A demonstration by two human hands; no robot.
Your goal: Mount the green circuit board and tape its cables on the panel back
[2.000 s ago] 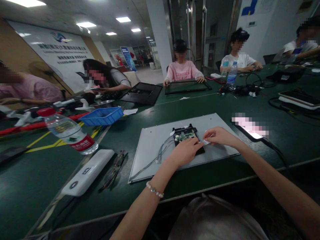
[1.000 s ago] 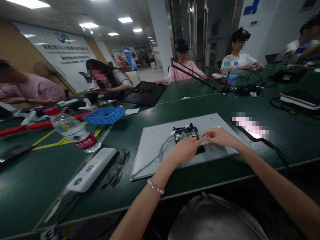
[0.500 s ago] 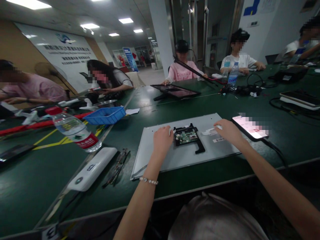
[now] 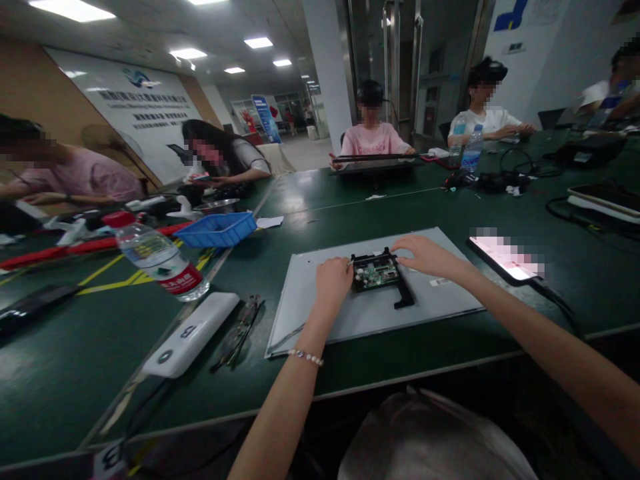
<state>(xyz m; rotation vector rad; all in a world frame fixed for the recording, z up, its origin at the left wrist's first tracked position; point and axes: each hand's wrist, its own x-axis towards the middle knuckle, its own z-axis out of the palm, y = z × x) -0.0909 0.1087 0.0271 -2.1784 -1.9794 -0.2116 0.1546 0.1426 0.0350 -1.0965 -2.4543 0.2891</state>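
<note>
A thin grey-white flat panel [image 4: 320, 320] lies on the green table in front of me. On its middle rests a black plastic bracket [image 4: 406, 293] around a green circuit board [image 4: 375, 273]. My left hand [image 4: 334, 280], a beaded bracelet at its wrist, is closed at the bracket's left edge, its fingertips partly hidden. My right hand [image 4: 425, 257] reaches in from the right, thumb and finger curled onto the bracket's upper right corner. Under that hand, part of a white label [image 4: 440, 282] shows on the panel.
Left of the panel are glasses [image 4: 237, 333], a white power bank [image 4: 193, 337], a water bottle [image 4: 160, 263] and a blue tray [image 4: 217, 230]. A lit phone [image 4: 505, 259] with a cable lies to the right. Several people sit around the table; one opposite holds a dark panel [image 4: 375, 160].
My right hand has moved left, from the panel's right side to the bracket's upper right corner. My left hand stays by the bracket's left edge. The person opposite has tilted the dark panel.
</note>
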